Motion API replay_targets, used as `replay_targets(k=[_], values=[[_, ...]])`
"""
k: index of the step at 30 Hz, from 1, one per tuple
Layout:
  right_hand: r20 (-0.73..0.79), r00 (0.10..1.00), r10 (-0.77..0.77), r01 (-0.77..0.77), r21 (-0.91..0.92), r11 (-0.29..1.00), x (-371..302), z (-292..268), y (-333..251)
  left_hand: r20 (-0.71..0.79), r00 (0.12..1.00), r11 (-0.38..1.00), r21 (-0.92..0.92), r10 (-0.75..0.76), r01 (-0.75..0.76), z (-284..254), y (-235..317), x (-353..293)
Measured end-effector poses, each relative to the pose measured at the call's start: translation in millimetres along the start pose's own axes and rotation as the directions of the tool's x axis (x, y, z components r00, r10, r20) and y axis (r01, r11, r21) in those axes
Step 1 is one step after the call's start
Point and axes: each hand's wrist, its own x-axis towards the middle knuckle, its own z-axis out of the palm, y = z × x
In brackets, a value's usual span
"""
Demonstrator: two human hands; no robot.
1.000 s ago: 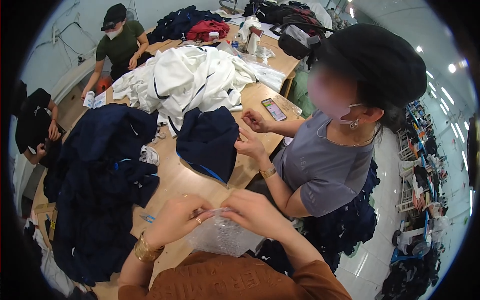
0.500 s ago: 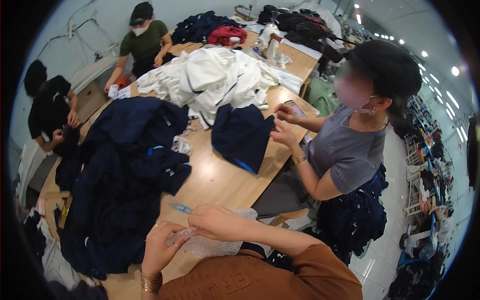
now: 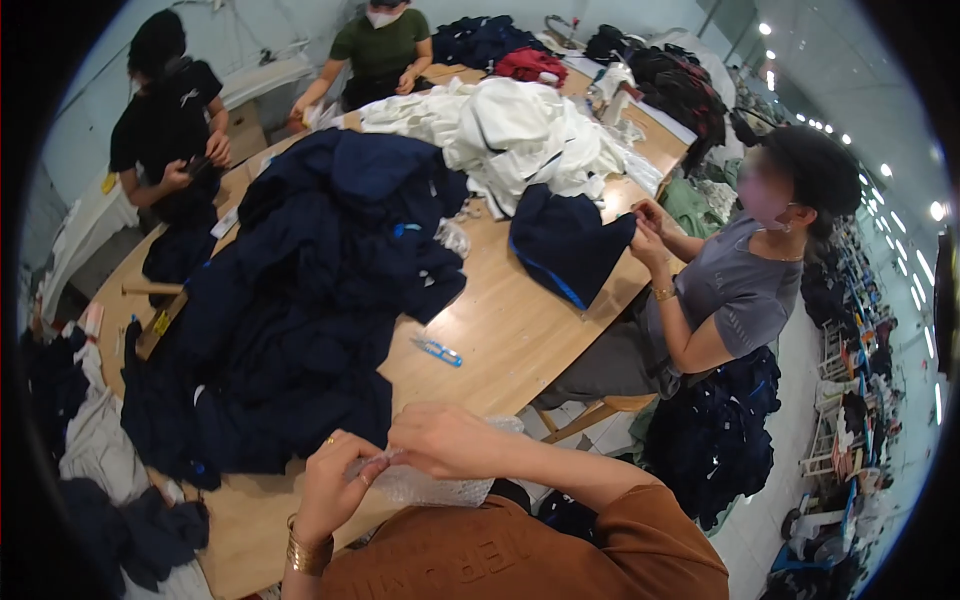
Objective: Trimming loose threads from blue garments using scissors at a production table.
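Observation:
Over the near edge of the table, a sheet of clear bubble wrap (image 3: 440, 488) lies against my brown shirt. My left hand (image 3: 338, 482) is closed, its thumb and fingers pinching a bit of clear plastic that looks like part of this wrap. Right beside it, my right hand (image 3: 440, 440) is closed too, fingertips meeting the left ones at the same plastic; the fingers hide most of what they grip. Beyond my hands, a pair of blue thread snips (image 3: 437, 350) rests on the table.
A large navy garment heap (image 3: 300, 270) covers the table's left side, white garments (image 3: 520, 130) the far middle. At right, a seated co-worker (image 3: 735, 270) handles a navy garment piece (image 3: 565, 245). Two more people stand at the far left. Navy garments (image 3: 715, 430) lie on the floor.
My view has swung left, so the table and people appear further right. The snips now show fully, away from my right hand. My hands stay together at the plastic.

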Motion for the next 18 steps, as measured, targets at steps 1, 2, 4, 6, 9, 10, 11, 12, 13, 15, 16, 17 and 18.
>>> replay_targets(k=[1, 2, 4, 6, 9, 10, 11, 12, 13, 15, 16, 17, 18], values=[[0.025, 1.000, -0.013, 0.012, 0.027, 1.000, 3.5, 4.9, -3.0, -0.005, 1.000, 1.000, -0.008, -0.022, 0.022, -5.7, -4.9, -7.5], [-0.003, 1.000, 0.009, -0.009, 0.020, 1.000, 6.3, 7.8, -5.8, -0.030, 0.999, 0.998, -0.055, -0.039, 0.038, -5.5, -11.0, -12.6], [-0.007, 0.998, 0.070, -0.069, 0.032, 0.997, 10.9, 6.8, -8.9, -0.012, 1.000, 0.998, -0.063, 0.027, -0.027, -9.9, -21.6, -9.6], [0.040, 0.989, 0.146, -0.148, 0.070, 0.986, 17.1, 0.5, -23.8, -0.012, 0.999, 0.990, -0.134, 0.032, -0.034, -18.5, -21.4, -14.1], [0.085, 0.981, 0.175, -0.184, 0.118, 0.976, 29.7, -1.8, -35.5, 0.010, 0.996, 0.977, -0.195, -0.090, 0.091, -37.5, -14.4, -21.9], [0.076, 0.978, 0.193, -0.201, 0.116, 0.973, 33.1, -2.5, -35.8, 0.040, 0.995, 0.962, -0.255, -0.090, 0.097, -40.3, -15.9, -22.0], [0.091, 0.979, 0.183, -0.194, 0.126, 0.973, 36.6, -1.9, -37.8, 0.070, 0.994, 0.943, -0.316, -0.085, 0.102, -42.9, -18.0, -23.8], [0.081, 0.979, 0.188, -0.197, 0.125, 0.972, 39.5, -0.8, -40.2, 0.090, 0.989, 0.930, -0.339, -0.118, 0.142, -45.0, -21.2, -27.1], [0.063, 0.978, 0.201, -0.207, 0.119, 0.971, 40.5, 0.1, -42.1, 0.088, 0.989, 0.929, -0.341, -0.123, 0.146, -45.7, -22.0, -28.5], [0.043, 0.977, 0.208, -0.211, 0.094, 0.973, 42.9, 4.2, -41.8, 0.083, 0.974, 0.847, -0.483, -0.210, 0.224, -46.8, -23.2, -30.2], [0.016, 0.976, 0.217, -0.217, 0.066, 0.974, 43.0, 5.4, -41.8, 0.084, 0.974, 0.846, -0.485, -0.209, 0.223, -47.0, -24.5, -30.9], [0.016, 0.976, 0.218, -0.218, 0.063, 0.974, 43.9, 5.5, -41.8, 0.078, 0.974, 0.831, -0.510, -0.213, 0.222, -46.8, -26.3, -31.2], [0.036, 0.974, 0.222, -0.224, 0.059, 0.973, 45.3, 5.3, -41.5, 0.072, 0.974, 0.816, -0.535, -0.216, 0.220, -46.8, -27.7, -31.2]])
